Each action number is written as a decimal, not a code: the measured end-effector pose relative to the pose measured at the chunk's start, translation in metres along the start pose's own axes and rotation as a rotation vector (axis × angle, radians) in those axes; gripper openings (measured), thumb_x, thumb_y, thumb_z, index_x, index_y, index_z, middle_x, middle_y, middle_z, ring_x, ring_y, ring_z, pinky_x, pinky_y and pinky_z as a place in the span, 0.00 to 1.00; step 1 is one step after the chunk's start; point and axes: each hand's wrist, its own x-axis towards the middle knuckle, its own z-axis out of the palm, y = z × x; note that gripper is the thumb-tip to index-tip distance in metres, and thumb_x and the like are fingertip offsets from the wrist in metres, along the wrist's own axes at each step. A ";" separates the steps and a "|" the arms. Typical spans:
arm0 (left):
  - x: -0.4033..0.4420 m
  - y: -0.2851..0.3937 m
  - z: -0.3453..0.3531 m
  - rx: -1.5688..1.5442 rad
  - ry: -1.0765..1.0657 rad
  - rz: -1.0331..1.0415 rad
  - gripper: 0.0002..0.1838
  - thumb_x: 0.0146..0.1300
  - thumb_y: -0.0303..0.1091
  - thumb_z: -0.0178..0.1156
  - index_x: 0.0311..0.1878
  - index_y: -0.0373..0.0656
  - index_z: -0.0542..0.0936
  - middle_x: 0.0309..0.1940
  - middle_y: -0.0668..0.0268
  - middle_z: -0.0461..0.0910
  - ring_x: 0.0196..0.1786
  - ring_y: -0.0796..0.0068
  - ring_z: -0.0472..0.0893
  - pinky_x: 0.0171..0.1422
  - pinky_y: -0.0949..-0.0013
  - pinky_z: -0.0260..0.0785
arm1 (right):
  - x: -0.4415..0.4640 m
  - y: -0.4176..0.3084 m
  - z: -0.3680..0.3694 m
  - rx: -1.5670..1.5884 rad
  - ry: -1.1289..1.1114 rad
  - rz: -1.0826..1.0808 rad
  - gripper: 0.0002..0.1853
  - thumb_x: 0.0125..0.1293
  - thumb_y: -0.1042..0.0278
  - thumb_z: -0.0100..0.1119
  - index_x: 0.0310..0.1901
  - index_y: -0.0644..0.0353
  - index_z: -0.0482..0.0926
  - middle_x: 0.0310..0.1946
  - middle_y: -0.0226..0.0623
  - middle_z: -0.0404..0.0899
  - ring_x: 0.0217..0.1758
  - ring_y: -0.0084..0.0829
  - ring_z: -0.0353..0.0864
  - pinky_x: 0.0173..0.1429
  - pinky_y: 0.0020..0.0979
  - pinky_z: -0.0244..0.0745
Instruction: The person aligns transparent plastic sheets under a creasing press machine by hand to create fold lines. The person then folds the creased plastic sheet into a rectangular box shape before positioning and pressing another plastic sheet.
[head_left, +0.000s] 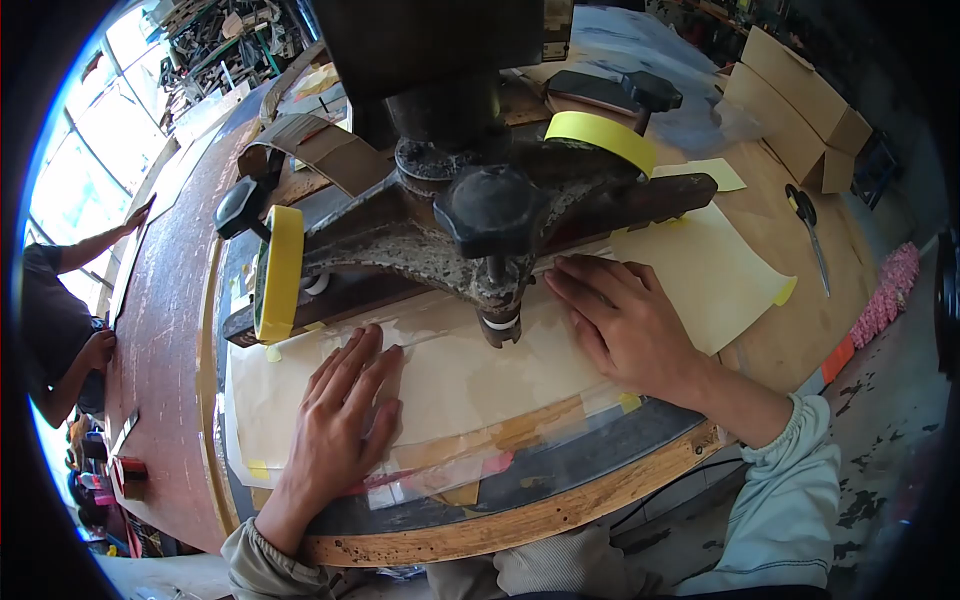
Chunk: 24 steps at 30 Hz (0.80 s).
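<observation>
My left hand (345, 410) lies with fingers stretched out on a large cream paper sheet (450, 395), left of the machine's central foot. On the sheet's right part rests my right hand (630, 320), fingers extended toward the dark bar (640, 212) of the machine; neither hand holds anything. A heavy cast metal machine (400, 235) with black knobs stands over the sheet, its notched tip (502, 330) between my hands. Yellow tape bits fix the paper's edges. One yellow tape roll (279, 272) hangs at the machine's left, another yellow tape roll (600, 138) at its right.
Scissors (810, 235) and an open cardboard box (795, 105) are on the right. A wooden strip (520, 525) edges the table in front of me. At far left, another person (65, 330) stands by a reddish-brown table (165, 350). A pink fluffy duster (890, 295) is at the right edge.
</observation>
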 end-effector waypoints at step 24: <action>0.004 0.003 0.001 -0.009 -0.060 -0.066 0.25 0.61 0.28 0.56 0.63 0.37 0.74 0.68 0.45 0.68 0.71 0.46 0.68 0.75 0.49 0.58 | 0.000 -0.001 0.000 -0.037 -0.077 0.005 0.24 0.58 0.69 0.60 0.57 0.66 0.78 0.58 0.43 0.77 0.59 0.36 0.75 0.63 0.41 0.67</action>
